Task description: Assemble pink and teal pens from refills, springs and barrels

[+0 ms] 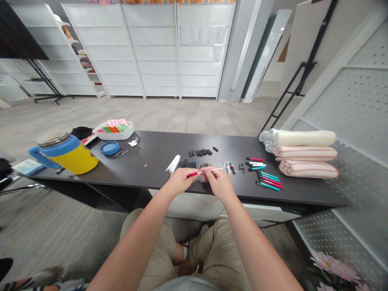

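Observation:
My left hand (179, 180) is closed on a red pen barrel (192, 174) just above the near edge of the dark table (151, 161). My right hand (218, 182) pinches a thin white refill (212, 170) that runs into the barrel's open end. Behind my hands lie a fan of white refills (173, 164), a row of black caps (201, 152) and more black parts (188, 163). To the right sit small pen tips (232, 167) and several finished red, white and teal pens (268, 180).
A yellow jug with a blue lid (68, 154) stands at the table's left end, beside a blue ring (109, 148) and a white tray of coloured items (114, 129). Folded towels (303, 153) are stacked at the right. White shelving lines the far wall.

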The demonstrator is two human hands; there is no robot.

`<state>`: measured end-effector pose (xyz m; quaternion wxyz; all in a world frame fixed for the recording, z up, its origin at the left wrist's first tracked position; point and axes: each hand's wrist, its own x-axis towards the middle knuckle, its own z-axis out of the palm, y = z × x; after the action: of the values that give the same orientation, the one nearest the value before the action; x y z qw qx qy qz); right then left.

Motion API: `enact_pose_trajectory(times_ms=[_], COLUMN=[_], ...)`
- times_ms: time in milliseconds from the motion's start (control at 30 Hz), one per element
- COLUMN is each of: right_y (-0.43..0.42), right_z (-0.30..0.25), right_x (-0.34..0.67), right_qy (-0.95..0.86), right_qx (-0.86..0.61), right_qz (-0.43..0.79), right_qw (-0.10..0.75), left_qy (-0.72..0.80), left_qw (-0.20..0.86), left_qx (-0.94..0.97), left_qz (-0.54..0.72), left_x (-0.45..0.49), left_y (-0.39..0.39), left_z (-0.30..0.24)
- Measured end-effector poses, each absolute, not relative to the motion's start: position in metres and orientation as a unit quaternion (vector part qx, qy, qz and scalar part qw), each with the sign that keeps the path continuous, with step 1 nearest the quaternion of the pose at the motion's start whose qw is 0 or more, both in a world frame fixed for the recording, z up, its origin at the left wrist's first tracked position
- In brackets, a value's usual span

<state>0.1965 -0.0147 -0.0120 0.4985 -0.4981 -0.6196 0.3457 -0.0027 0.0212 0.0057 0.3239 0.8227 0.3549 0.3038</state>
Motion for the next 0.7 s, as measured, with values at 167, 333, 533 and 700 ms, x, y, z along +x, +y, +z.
enact_pose_trajectory(times_ms=[167, 333, 533, 700], right_y=[-0.0150, -0.0142, -0.0182, -0.0193], right_z=[-0.0126, -0.0151, -0.0164, -0.0125], right_x=[0.1947, 0.1967, 0.1992, 0.1964], right_qy=[-0.622, -0.593, -0.584, -0.642], right_qx=[-0.508, -0.509, -0.489, -0.487], right_qz=[0.338, 0.326, 0.318, 0.283], right_qw=[0.491, 0.532, 0.564, 0.521], left_qy=[0.347, 0.364, 0.374, 0.358], left_qw=[0.304, 0.294, 0.265, 0.254], left_qx=[0.834, 0.828, 0.838, 0.853], left_qz=[0.302, 0.308, 0.297, 0.284], left_x=[-0.0016, 0.0008, 0.0029, 0.0022], left_y=[0.0219, 0.0235, 0.0250, 0.0237], left_z=[0.0033, -0.0008, -0.0040, -0.0025])
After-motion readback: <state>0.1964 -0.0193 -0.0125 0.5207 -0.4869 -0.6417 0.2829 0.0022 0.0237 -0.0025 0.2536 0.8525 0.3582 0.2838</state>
